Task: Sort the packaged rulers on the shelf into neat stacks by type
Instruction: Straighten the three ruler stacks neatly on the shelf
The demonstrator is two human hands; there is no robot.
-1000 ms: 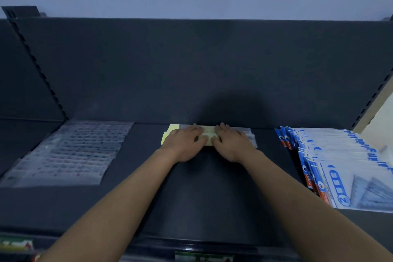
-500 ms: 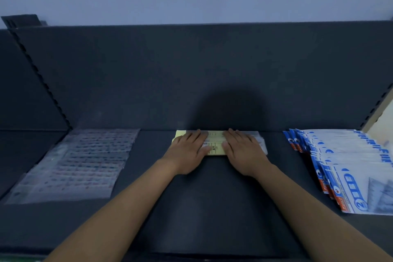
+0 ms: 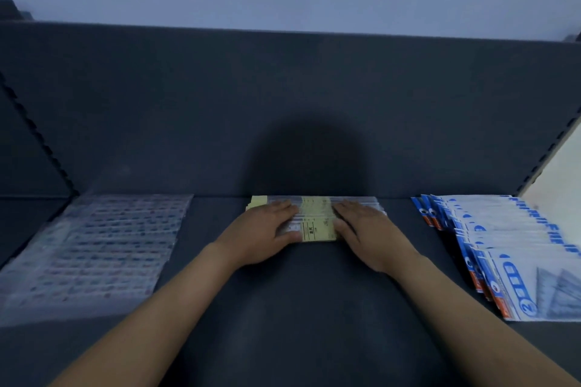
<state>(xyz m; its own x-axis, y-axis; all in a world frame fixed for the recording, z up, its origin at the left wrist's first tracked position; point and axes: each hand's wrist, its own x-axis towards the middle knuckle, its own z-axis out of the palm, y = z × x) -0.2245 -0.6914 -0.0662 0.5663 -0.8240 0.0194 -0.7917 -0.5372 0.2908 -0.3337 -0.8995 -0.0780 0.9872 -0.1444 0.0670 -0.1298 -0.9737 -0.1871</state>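
The middle stack of packaged rulers [image 3: 317,223] lies flat on the dark shelf [image 3: 298,317], at the centre and close against the back panel [image 3: 283,104]. The packs are long, narrow clear sleeves laid crosswise, each with a pale yellow paper label around its middle bearing small dark print that is too blurred to read. The yellow ends of some packs stick out a little past the left side, so the pile is not quite square there.

The left hand [image 3: 267,231] rests palm down on the left half of the pile, fingers stretched out flat over the sleeves and the thumb lying along the near edge. The right hand [image 3: 366,231] does the same on the right half, fingers straight and together, pressing down rather than gripping. The yellow labels show in the gap between the two hands.

Well apart to the left lies a spread of clear packs with red and blue markings [image 3: 94,248]. To the right, also apart, blue-and-white packets [image 3: 509,248] overlap in a fanned row, the nearest showing triangular set squares inside.
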